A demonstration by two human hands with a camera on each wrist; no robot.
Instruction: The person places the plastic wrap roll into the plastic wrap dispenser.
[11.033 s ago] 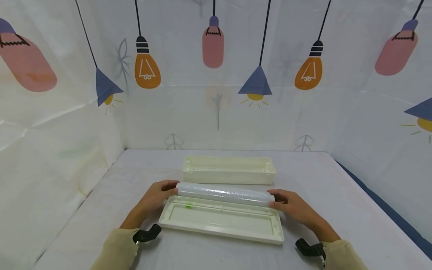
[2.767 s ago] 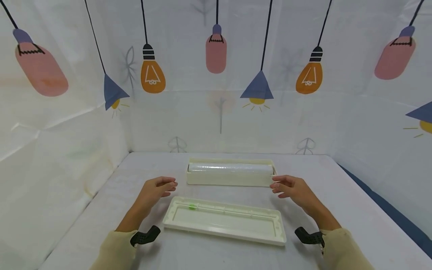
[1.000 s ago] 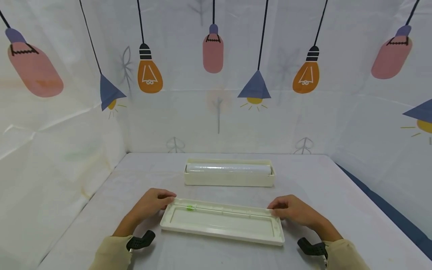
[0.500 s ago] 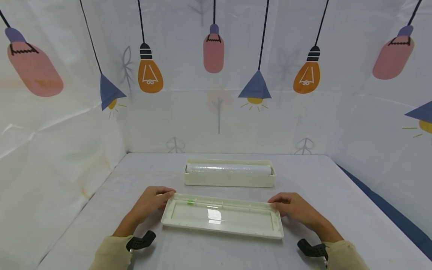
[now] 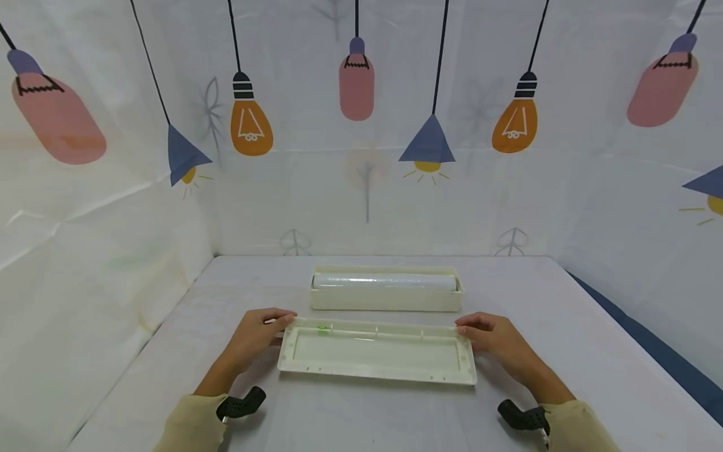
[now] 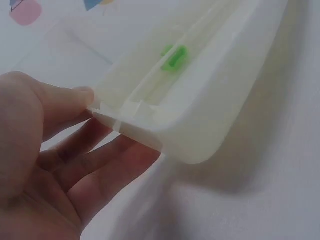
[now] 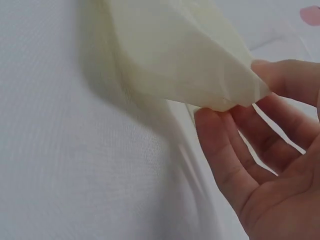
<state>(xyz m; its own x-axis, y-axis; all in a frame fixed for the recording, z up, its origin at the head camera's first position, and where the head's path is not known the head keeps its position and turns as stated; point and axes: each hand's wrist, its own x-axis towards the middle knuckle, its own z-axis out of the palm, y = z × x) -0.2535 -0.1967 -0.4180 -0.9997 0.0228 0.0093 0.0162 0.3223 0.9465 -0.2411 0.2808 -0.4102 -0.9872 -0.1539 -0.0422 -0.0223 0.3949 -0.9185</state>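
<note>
A cream plastic lid (image 5: 384, 355) lies inner side up between the two hands, raised at least partly off the table. My left hand (image 5: 251, 339) pinches its far left corner, thumb on top and fingers beneath, as the left wrist view confirms. At the far right corner my right hand (image 5: 497, 342) pinches the lid the same way. A green slider (image 6: 175, 57) sits on the lid's rail near the left end. Behind the lid stands a matching cream box (image 5: 384, 302), with a shiny roll of cling film (image 5: 384, 282) inside it.
White cloth covers the table (image 5: 361, 420). A white printed sheet (image 5: 361, 201) rises behind the table and along its sides. Each wrist wears a black camera mount (image 5: 241, 405) over a beige sleeve.
Earlier both hands held the film roll, which then lay in the box with the hands apart. Since then they gripped the lid, and its far edge has risen and moved toward the box.
</note>
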